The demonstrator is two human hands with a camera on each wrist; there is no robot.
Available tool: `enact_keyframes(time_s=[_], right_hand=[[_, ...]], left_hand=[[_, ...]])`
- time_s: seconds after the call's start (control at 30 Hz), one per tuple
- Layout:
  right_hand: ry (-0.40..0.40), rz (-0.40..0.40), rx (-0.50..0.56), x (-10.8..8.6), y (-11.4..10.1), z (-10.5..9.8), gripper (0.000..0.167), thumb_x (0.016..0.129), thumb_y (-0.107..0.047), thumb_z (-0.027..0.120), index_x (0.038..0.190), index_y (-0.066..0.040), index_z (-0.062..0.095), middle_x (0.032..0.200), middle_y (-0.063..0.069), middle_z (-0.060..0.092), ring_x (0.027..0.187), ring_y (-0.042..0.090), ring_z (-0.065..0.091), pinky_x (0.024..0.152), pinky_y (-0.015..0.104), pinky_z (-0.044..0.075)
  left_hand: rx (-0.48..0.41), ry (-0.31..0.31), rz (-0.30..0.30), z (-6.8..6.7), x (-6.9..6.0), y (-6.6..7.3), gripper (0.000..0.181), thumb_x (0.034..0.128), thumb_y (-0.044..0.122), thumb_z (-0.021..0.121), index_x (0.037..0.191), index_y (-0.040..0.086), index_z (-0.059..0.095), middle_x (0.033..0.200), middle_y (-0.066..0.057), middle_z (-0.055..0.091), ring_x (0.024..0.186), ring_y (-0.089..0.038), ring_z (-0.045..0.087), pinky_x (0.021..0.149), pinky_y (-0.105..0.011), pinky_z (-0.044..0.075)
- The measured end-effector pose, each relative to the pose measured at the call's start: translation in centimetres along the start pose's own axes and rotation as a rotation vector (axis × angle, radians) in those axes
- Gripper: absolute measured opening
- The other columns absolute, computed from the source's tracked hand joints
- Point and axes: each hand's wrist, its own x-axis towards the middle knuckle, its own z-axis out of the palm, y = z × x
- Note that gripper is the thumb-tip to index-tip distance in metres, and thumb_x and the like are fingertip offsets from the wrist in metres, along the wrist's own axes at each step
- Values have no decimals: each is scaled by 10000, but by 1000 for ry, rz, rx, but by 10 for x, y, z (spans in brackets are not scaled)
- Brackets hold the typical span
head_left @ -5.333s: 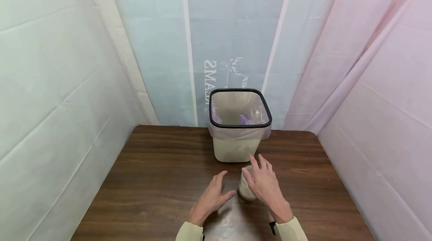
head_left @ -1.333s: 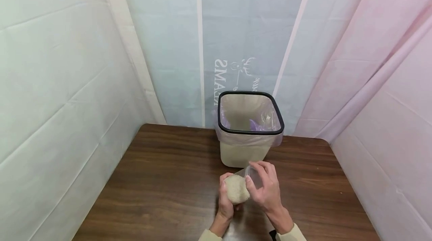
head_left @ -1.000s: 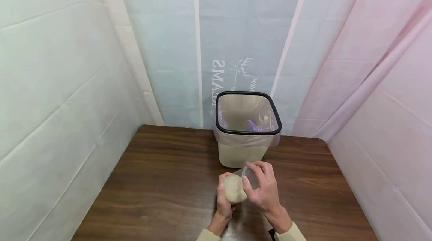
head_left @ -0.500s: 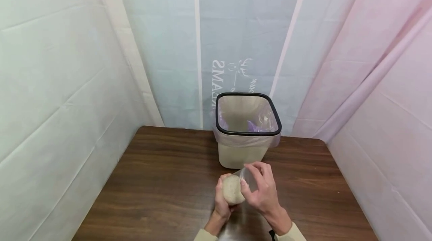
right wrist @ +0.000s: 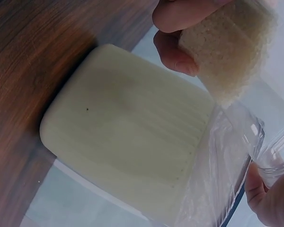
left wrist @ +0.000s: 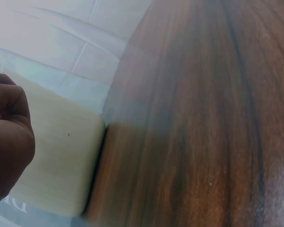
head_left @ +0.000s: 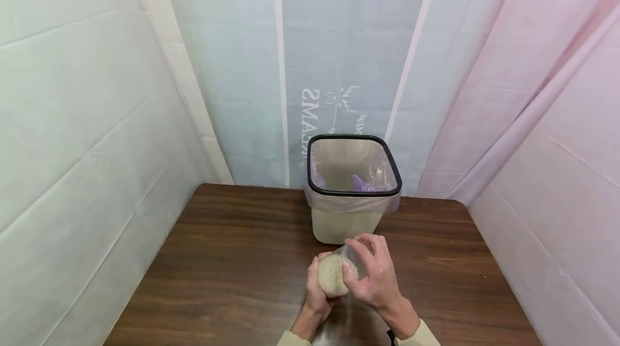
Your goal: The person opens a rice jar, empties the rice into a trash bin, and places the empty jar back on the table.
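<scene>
A clear jar of rice (head_left: 331, 276) is tilted in front of the bin, its bottom toward me. My left hand (head_left: 315, 293) wraps round its body from the left. On the right, my right hand (head_left: 381, 276) holds the clear lid end (head_left: 357, 258) between thumb and fingers. Rice grains show on both sides of the ridged ring there. The right wrist view shows packed rice (right wrist: 227, 52) at the jar's base and a clear stretch leading to the rim (right wrist: 274, 161). Whether the lid is loose I cannot tell. The left wrist view catches only curled left fingers (left wrist: 9, 106).
Just beyond the hands stands a cream waste bin (head_left: 344, 226) with a black rim (head_left: 353, 193) and a thin purple-tinted liner (head_left: 382, 204). Dark wood table (head_left: 218, 265) lies around it. Pale cloth walls (head_left: 97, 136) close in the back and sides.
At first the jar stood upright on the table with my right hand at it; since then both hands have lifted and tilted it. Lately they drifted slightly left, and rice reached the ridged end.
</scene>
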Motion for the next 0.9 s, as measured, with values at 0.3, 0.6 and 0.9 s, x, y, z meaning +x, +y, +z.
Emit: enact_keyframes(time_s=[0.3, 0.6, 0.9], right_hand=[[-77, -143, 7, 5, -6, -5, 406, 885, -382, 538, 997, -34, 714, 984, 173, 604, 821, 270, 519, 673, 343, 449], [-157, -260, -7, 8, -6, -9, 416, 915, -389, 505, 1005, -35, 704, 1010, 159, 608, 826, 269, 525, 678, 355, 470], [-217, -321, 27, 10, -2, -15, 398, 918, -355, 521, 1047, -17, 688, 1069, 172, 614, 905, 290, 556, 757, 387, 476]], left_hand=[[-55, -86, -161, -4, -5, 3, 510, 1013, 569, 95, 1091, 247, 482, 763, 29, 659, 436, -44, 491, 363, -204, 311], [-43, -72, -184, -7, -6, 4, 480, 995, 610, 167, 1058, 261, 492, 758, 30, 636, 468, -50, 504, 370, -200, 333], [-10, -97, -216, -11, -6, 7, 541, 994, 615, 154, 1038, 229, 530, 749, 20, 631, 453, -71, 500, 375, -205, 322]])
